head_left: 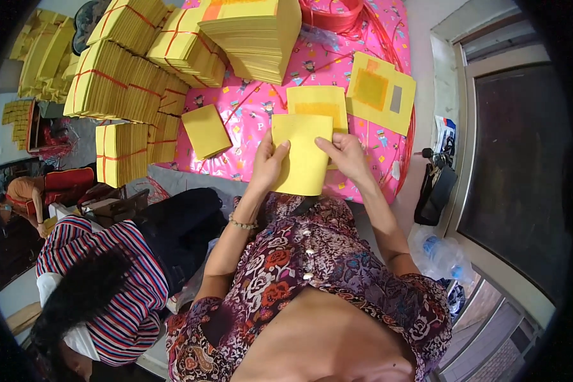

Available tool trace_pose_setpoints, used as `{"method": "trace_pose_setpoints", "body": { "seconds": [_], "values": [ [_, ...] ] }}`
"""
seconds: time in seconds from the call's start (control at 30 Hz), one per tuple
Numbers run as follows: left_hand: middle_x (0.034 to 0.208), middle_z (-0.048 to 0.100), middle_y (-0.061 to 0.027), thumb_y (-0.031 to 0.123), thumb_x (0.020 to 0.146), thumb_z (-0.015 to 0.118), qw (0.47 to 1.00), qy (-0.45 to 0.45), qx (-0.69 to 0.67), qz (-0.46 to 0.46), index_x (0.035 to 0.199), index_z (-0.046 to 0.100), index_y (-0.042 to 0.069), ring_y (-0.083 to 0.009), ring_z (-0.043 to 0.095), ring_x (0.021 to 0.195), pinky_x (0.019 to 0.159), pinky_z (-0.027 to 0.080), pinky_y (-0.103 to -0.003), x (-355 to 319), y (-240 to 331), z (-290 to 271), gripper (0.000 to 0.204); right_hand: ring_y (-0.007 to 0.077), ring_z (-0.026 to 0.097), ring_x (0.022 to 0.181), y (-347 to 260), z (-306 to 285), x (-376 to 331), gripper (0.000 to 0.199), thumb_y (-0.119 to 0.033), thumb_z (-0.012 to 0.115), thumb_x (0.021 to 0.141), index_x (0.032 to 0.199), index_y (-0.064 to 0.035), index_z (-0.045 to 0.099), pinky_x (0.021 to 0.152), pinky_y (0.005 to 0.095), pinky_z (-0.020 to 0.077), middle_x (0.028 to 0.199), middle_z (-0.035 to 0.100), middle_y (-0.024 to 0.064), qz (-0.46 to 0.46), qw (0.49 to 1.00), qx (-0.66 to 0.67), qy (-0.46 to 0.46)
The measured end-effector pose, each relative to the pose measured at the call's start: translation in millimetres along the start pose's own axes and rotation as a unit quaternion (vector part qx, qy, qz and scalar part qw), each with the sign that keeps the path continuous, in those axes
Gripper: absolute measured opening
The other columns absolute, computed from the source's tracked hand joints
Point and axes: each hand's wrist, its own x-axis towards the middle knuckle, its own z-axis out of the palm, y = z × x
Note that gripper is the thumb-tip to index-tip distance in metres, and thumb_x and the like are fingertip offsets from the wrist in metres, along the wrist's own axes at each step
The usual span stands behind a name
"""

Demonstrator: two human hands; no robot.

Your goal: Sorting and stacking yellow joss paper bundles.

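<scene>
Both hands hold a folded yellow paper sheet upright near the front edge of the pink table. My left hand grips its left side with the thumb on top. My right hand pinches its upper right side, thumb on the face and fingers behind. Just beyond lies another yellow sheet with an orange patch, partly covered by the held one. To the right, a larger yellow sheet bears an orange square and a grey strip. A small yellow paper stack rests left of my left hand.
Tall bundles of yellow paper tied with red string fill the table's left and far side. A red basin and loose red strands lie at the back. A person in a striped shirt sits at left. A window frame borders the right.
</scene>
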Motion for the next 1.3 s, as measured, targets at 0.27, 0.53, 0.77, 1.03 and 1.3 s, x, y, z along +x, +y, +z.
{"method": "trace_pose_setpoints", "body": {
  "seconds": [0.27,0.53,0.77,1.03,1.3],
  "values": [
    [0.124,0.053,-0.0114,0.005,0.095,0.045,0.999,0.011,-0.032,-0.004,0.131,0.039,0.001,-0.0179,0.053,0.111,0.093,0.043,-0.031,-8.8,-2.4,-13.7,0.037,0.0077,0.063,0.075,10.1,13.2,-1.7,0.027,-0.02,0.059,0.092,0.102,0.0045,0.065,0.064,0.0222,0.051,0.088,0.068,0.0056,0.07,0.996,-0.038,-0.026],
    [0.123,0.054,-0.0112,0.005,0.095,0.044,0.998,0.054,0.011,-0.005,0.131,0.039,0.001,-0.0176,0.053,0.11,0.092,0.043,-0.031,-10.7,5.1,-23.6,0.037,0.0073,0.061,0.076,33.1,24.4,6.1,0.03,-0.021,0.061,0.09,0.103,0.0063,0.064,0.067,0.0229,0.0492,0.089,0.068,0.0063,0.031,0.997,-0.019,-0.075],
    [0.121,0.054,-0.0106,0.005,0.094,0.045,0.995,0.092,0.046,0.012,0.131,0.039,0.001,-0.0171,0.054,0.108,0.091,0.043,-0.03,-7.1,9.2,-32.9,0.037,0.0091,0.062,0.071,37.5,34.7,6.8,0.029,-0.023,0.062,0.09,0.099,0.005,0.065,0.062,0.0224,0.0502,0.087,0.068,0.0068,0.012,0.995,-0.009,-0.1],
    [0.119,0.056,-0.0101,0.004,0.095,0.044,0.989,0.134,0.031,0.049,0.131,0.039,0.001,-0.0155,0.055,0.106,0.088,0.045,-0.029,-4.5,12.4,-43.2,0.036,0.0105,0.064,0.064,37.0,41.6,3.0,0.03,-0.025,0.061,0.09,0.102,0.0024,0.063,0.054,0.0222,0.052,0.085,0.068,0.0069,0.094,0.989,-0.001,-0.119],
    [0.12,0.055,-0.0105,0.006,0.094,0.045,0.997,0.034,0.073,0.018,0.13,0.04,0.0,-0.0166,0.054,0.108,0.091,0.043,-0.03,-20.5,11.2,-48.6,0.037,0.0063,0.058,0.059,11.0,41.0,36.6,0.027,-0.027,0.06,0.091,0.092,-0.0003,0.064,0.053,0.0207,0.0465,0.073,0.065,-0.0005,0.029,0.999,0.015,-0.003]
  ]
}}
